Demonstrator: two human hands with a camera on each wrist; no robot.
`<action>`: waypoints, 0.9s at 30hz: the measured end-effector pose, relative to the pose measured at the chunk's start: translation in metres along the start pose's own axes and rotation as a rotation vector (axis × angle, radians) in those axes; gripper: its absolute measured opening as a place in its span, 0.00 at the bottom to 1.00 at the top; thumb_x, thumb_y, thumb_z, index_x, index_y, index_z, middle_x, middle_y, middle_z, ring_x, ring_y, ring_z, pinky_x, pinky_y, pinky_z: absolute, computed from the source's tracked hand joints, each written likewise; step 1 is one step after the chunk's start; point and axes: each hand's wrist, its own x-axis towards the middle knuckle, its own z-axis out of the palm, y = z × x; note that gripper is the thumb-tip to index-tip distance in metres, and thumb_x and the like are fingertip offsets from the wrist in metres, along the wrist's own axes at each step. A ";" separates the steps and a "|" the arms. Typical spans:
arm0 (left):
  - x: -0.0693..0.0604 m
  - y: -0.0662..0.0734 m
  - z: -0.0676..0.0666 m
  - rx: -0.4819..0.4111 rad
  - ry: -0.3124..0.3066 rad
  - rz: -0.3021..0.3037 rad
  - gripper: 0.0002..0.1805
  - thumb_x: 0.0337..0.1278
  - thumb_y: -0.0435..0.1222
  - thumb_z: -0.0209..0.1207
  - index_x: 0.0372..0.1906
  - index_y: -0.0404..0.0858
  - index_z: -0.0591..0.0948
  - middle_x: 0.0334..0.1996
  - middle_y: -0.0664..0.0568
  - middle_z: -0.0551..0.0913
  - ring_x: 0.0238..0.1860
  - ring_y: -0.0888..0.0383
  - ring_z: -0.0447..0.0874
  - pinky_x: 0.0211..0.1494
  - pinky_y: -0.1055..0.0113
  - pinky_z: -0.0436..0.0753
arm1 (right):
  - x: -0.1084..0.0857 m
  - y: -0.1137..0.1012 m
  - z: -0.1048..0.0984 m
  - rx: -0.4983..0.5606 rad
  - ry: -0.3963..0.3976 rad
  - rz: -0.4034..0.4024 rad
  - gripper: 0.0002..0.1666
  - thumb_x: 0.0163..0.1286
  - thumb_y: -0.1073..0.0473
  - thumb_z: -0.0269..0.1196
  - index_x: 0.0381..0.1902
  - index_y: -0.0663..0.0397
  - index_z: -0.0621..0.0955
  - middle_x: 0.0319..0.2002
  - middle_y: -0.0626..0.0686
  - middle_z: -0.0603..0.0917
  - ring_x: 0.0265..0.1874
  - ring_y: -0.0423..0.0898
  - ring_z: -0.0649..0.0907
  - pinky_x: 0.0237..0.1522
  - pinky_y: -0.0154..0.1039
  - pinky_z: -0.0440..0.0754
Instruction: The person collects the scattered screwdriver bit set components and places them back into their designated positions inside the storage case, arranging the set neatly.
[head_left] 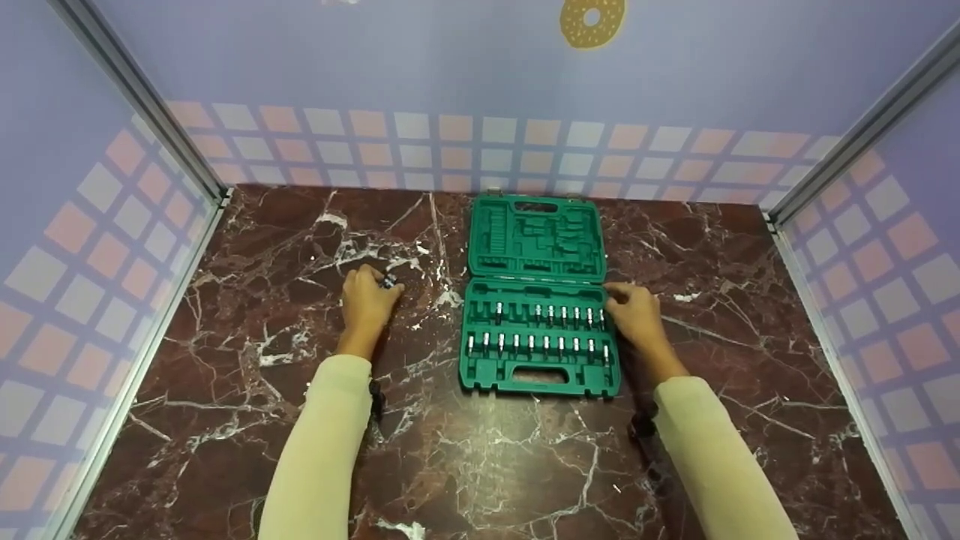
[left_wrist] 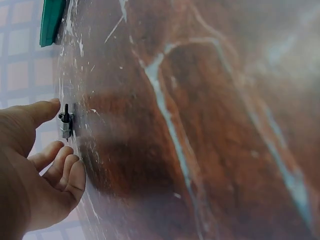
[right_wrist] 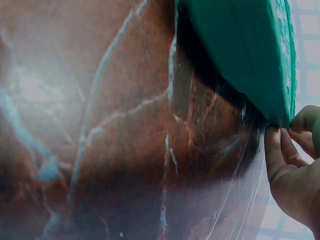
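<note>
An opened green plastic tool case lies on the marble-patterned table, its lid laid back toward the wall. Two rows of small metal socket bits stand in the lower half, with gaps in the upper row. To the left of the case, my left hand reaches over a few small metal bits on the table. Its thumb and fingers are spread apart around them. My right hand pinches the case's right edge near the hinge, its thumb and fingers at the green corner in the right wrist view.
The lid has moulded hollows without pieces in them. A patterned back wall and two side walls enclose the table. White marks and specks lie around the left hand.
</note>
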 end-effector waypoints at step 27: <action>0.006 -0.004 0.000 0.005 -0.006 0.003 0.15 0.56 0.31 0.65 0.48 0.29 0.83 0.51 0.34 0.83 0.55 0.35 0.82 0.61 0.44 0.80 | -0.001 -0.001 0.000 0.004 -0.021 0.028 0.22 0.70 0.65 0.57 0.60 0.62 0.84 0.57 0.65 0.86 0.55 0.59 0.84 0.55 0.55 0.81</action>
